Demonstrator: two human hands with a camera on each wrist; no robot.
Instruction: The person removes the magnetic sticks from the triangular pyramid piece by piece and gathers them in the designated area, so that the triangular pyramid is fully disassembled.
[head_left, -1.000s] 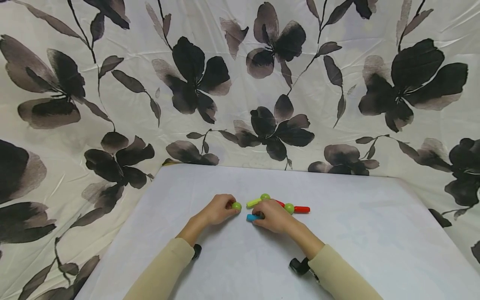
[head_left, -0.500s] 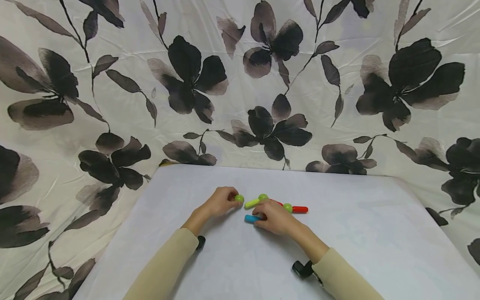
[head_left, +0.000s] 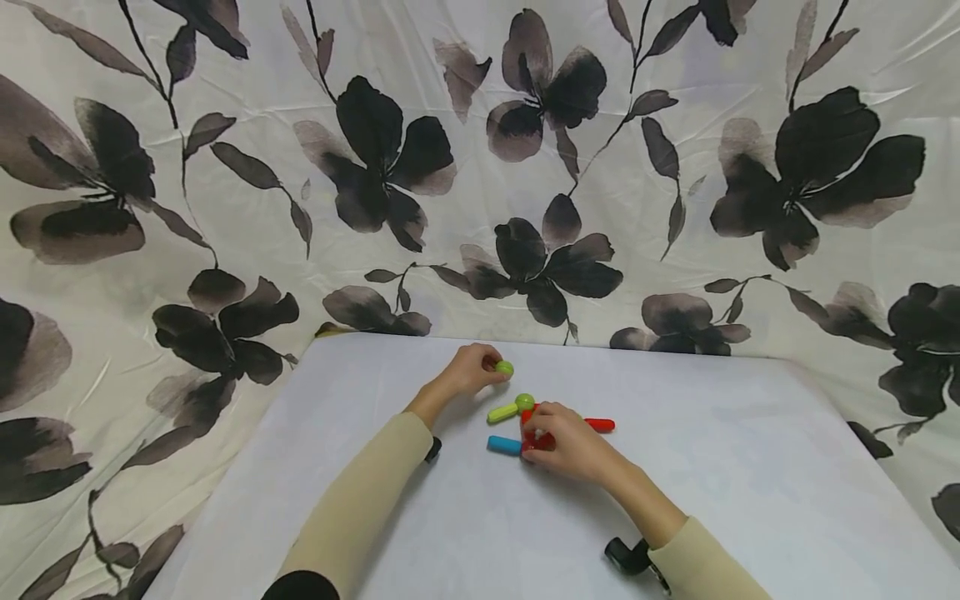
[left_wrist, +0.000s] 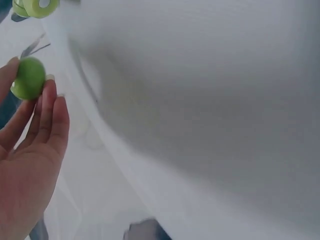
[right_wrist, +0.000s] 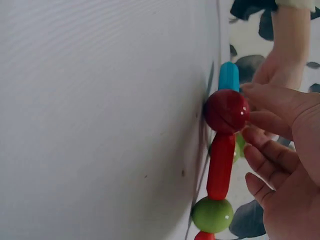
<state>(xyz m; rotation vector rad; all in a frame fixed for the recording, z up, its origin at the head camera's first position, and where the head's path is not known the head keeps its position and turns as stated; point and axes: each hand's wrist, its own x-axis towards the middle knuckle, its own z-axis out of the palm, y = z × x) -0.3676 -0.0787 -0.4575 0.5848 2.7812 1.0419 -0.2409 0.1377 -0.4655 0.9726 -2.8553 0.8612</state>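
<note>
My left hand (head_left: 474, 369) pinches a green ball (head_left: 505, 368) between thumb and fingertips, toward the table's far edge; in the left wrist view the ball (left_wrist: 28, 78) shows fully. In the middle of the table my right hand (head_left: 567, 437) has thumb and fingertips at a glossy red ball (right_wrist: 227, 111). Joined to this ball are a blue stick (head_left: 504, 445) and a red stick (right_wrist: 221, 167), which runs to a green ball (right_wrist: 213, 214). Farther back, a yellow-green stick (head_left: 502, 413) ends at another green ball (head_left: 524, 403). My right hand covers part of these toy pieces in the head view.
A red stick (head_left: 600, 425) pokes out to the right beyond my right hand. The pieces lie on a white-covered table (head_left: 712, 467). Behind it hangs a white cloth (head_left: 465, 200) with dark flowers. Each wrist carries a black camera (head_left: 628, 555).
My left hand has moved away and to the right with its green ball. My right hand has shifted slightly right, uncovering the red ball and more of the blue stick.
</note>
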